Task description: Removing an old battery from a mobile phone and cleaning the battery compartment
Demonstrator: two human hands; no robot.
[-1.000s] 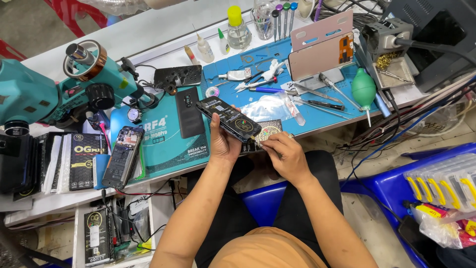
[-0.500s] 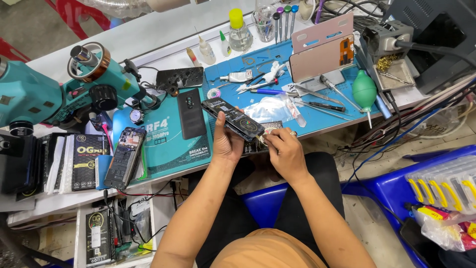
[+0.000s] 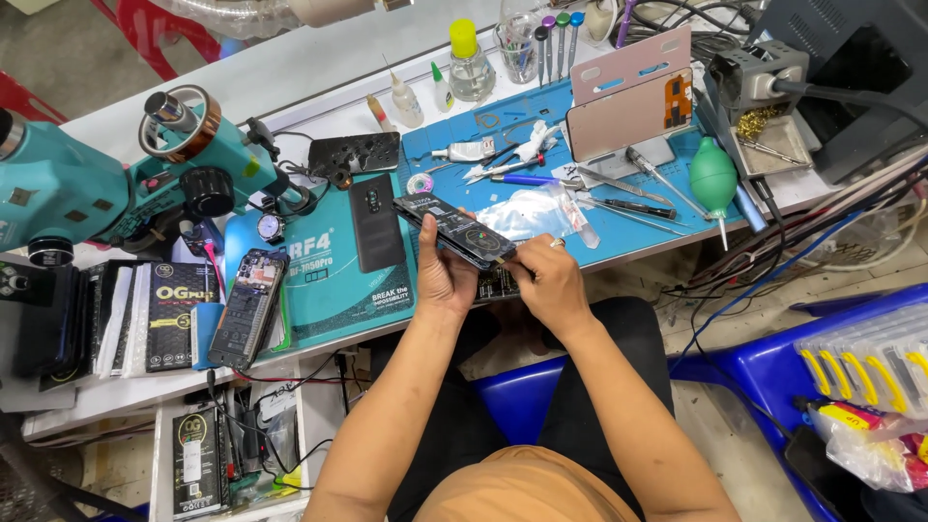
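The left hand (image 3: 443, 275) holds an opened phone (image 3: 454, 230) by its long side, thumb on top and fingers beneath, so its grip is clamped on the phone. The phone hangs tilted just above the near edge of the surface (image 3: 319, 116), its dark inner face up. The right hand (image 3: 549, 280) meets the phone's near-right end, fingertips pinched together at that corner; whether they hold a small tool there cannot be told.

Just beyond the phone lies a clear plastic bag (image 3: 536, 211) on the blue mat (image 3: 628, 217), and to the left a dark phone back (image 3: 376, 222) lies flat on the teal mat (image 3: 329, 280). Another stripped phone (image 3: 247, 307) lies at the teal mat's left edge. Tweezers and screwdrivers (image 3: 619, 193) are scattered on the blue mat, well to the right of the hands, with a green air blower (image 3: 713, 176) near the right edge. A pink phone panel (image 3: 626, 97) stands propped toward the far edge, behind the tools. Small bottles (image 3: 469, 63) stand along the far edge. A teal microscope (image 3: 106, 184) fills the left side of the surface.
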